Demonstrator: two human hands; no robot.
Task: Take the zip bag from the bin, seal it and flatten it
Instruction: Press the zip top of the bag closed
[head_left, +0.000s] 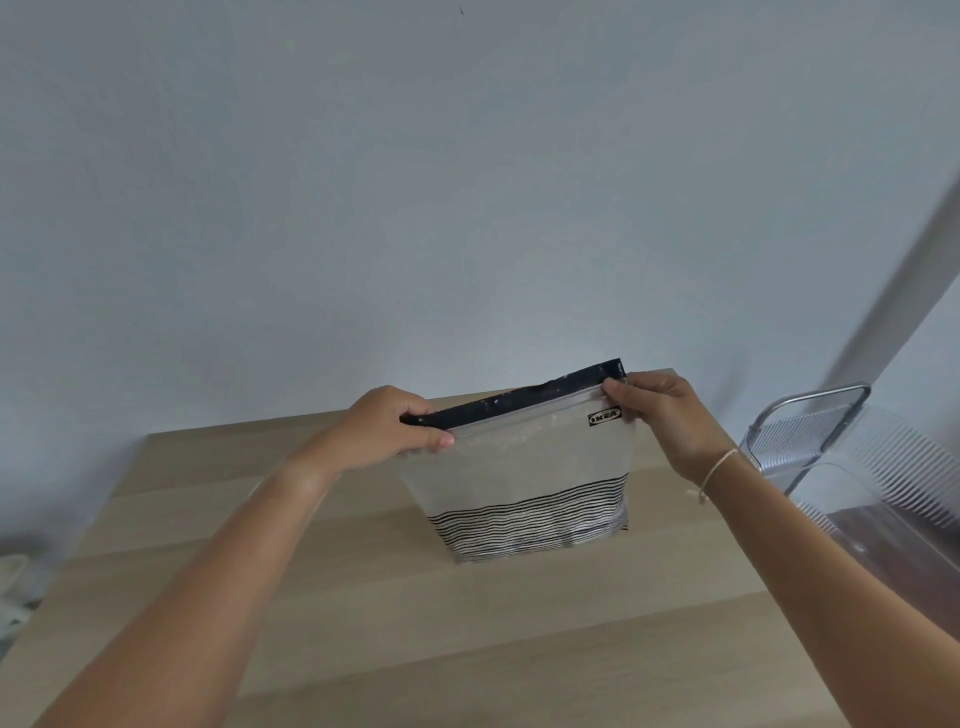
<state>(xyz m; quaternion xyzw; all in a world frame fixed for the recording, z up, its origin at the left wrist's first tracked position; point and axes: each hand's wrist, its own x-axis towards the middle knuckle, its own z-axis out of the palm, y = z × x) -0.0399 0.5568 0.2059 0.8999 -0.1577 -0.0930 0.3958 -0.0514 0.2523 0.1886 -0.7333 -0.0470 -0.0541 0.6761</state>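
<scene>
A clear zip bag (524, 478) with a black top strip and black stripes near its bottom is held upright above the wooden table (363, 597). My left hand (387, 428) pinches the left end of the black strip. My right hand (670, 415) pinches the right end beside a small black label. The bag's bottom edge is close to the tabletop; I cannot tell if it touches. The bag looks empty.
A clear ribbed plastic bin (872, 478) with a metal handle stands at the table's right edge. A plain pale wall rises behind the table. A small pale object (13, 571) lies off the left edge.
</scene>
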